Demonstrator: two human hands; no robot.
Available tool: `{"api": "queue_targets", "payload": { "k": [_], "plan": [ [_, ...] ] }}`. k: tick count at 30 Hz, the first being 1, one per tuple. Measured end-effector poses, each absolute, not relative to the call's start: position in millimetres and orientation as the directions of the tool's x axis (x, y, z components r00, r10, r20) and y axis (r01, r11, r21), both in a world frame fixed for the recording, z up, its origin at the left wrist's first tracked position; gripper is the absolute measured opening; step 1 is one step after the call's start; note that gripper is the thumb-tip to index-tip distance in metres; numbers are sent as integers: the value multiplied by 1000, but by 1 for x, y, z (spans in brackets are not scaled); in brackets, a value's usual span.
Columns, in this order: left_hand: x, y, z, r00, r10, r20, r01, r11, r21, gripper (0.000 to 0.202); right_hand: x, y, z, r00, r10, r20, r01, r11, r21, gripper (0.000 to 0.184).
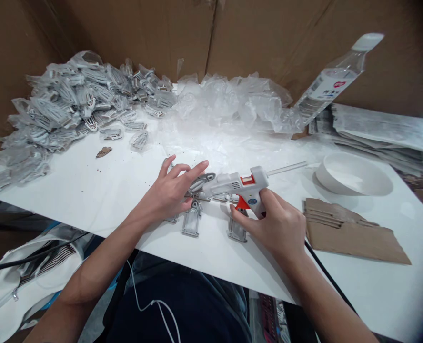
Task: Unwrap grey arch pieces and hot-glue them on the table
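at a white table (90, 190) we hold a white-and-orange glue gun (238, 186) in our right hand (276, 226), fingers closed around its grip, forefinger near the orange trigger, its nozzle pointing left toward a grey metal clip (201, 181). our left hand (170, 190) rests on that clip with fingers spread and open, fingertips pinning it just beside the nozzle. more grey clips (192, 221) lie on the table below the gun, between both hands. bagged clips (72, 105) pile up at far left; a white bowl (354, 174), folded cardboard (350, 231) and a plastic bottle (335, 81) sit to the right.
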State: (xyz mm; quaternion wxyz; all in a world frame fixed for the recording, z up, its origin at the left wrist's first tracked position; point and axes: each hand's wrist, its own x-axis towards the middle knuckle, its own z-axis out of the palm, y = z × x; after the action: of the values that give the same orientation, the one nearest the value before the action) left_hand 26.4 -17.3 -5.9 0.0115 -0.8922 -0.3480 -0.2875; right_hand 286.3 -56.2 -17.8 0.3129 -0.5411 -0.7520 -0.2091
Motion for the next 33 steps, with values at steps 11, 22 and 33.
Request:
{"api": "queue_targets", "payload": {
  "k": [11,22,33],
  "plan": [
    [26,-18,-6,626,604,494,636,-762,126,101,290,-55,-19,-269,671,691,930,368,4,26],
    [26,-17,-5,607,606,514,644,-754,127,101,292,-55,-18,-265,663,701,930,367,5,33],
    [27,-21,-2,494,711,500,656,-682,323,101,291,-55,-5,130,824,551,863,180,-472,58]
  ]
}}
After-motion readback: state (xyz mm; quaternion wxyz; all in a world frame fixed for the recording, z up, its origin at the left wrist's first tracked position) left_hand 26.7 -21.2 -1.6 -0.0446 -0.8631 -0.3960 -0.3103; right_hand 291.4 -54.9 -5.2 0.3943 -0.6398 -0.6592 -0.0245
